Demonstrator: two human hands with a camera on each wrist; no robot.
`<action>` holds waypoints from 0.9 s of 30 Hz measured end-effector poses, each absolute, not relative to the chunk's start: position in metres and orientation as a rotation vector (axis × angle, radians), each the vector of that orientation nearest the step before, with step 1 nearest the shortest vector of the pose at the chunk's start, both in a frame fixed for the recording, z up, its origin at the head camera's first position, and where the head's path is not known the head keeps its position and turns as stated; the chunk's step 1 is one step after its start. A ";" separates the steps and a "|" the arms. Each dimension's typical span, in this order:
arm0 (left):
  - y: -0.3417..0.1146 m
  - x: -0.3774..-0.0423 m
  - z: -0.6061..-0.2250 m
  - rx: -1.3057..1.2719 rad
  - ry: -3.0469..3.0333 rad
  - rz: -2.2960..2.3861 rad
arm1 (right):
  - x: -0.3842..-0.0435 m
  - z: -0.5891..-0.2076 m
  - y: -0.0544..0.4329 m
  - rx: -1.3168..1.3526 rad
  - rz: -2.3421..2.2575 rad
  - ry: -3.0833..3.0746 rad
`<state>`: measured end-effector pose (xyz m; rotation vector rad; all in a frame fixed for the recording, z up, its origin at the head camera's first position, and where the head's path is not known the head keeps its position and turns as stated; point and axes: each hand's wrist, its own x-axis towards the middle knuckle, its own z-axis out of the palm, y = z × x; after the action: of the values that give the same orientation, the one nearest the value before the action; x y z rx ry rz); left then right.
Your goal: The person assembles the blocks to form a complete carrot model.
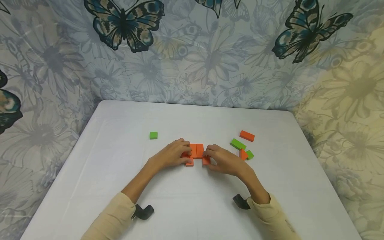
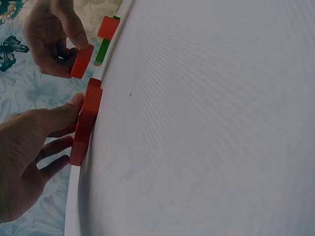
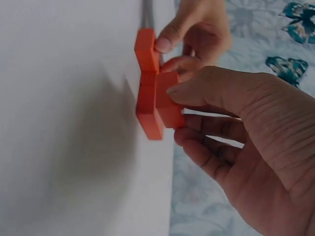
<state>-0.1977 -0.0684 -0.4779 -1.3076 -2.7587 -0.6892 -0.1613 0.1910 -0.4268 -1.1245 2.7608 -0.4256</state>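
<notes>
Several orange blocks (image 1: 199,150) sit together in the middle of the white table. My left hand (image 1: 174,154) grips the left end of this group, fingers over an orange block and thumb at a small orange block (image 1: 189,164) on the near side. With thumb and fingertips, my right hand (image 1: 224,160) pinches an orange block (image 3: 168,98) at the group's near right corner. In the left wrist view, that block (image 2: 82,61) stands a little apart from the orange blocks (image 2: 86,123) by my left hand. My fingers partly hide the left end of the group.
Right of my right hand lie an orange block (image 1: 247,135), a long green block (image 1: 238,144), an orange triangular block (image 1: 243,154) and a small green block (image 1: 250,154). Another green block (image 1: 153,135) lies farther left. Behind the white table (image 1: 120,116) hangs butterfly-patterned fabric (image 1: 213,63).
</notes>
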 end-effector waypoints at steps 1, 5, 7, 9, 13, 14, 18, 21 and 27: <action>-0.068 -0.198 -0.478 -1.309 -2.759 -0.691 | -0.162 -0.428 0.188 -1.126 -0.423 2.756; -0.069 -0.198 -0.477 -1.312 -2.762 -0.700 | -0.164 -0.433 0.179 -1.135 -0.417 2.745; -0.069 -0.198 -0.477 -1.311 -2.765 -0.705 | -0.165 -0.436 0.176 -1.153 -0.418 2.740; -0.070 -0.198 -0.478 -1.311 -2.765 -0.705 | -0.166 -0.439 0.173 -1.167 -0.422 2.733; -0.070 -0.199 -0.479 -1.314 -2.772 -0.719 | -0.168 -0.443 0.169 -1.177 -0.444 2.718; -0.070 -0.199 -0.479 -1.314 -2.775 -0.727 | -0.168 -0.444 0.168 -1.177 -0.446 2.717; -0.070 -0.199 -0.479 -1.304 -2.782 -0.749 | -0.169 -0.446 0.166 -1.198 -0.453 2.728; -0.070 -0.199 -0.479 -1.299 -2.786 -0.751 | -0.169 -0.448 0.164 -1.216 -0.451 2.741; -0.070 -0.200 -0.480 -1.312 -2.780 -0.735 | -0.169 -0.451 0.163 -1.254 -0.446 2.757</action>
<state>-0.1998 -0.0702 -0.4801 -1.3115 -2.7803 -0.7346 -0.1687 0.1633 -0.4514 -1.2540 2.7574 -0.4460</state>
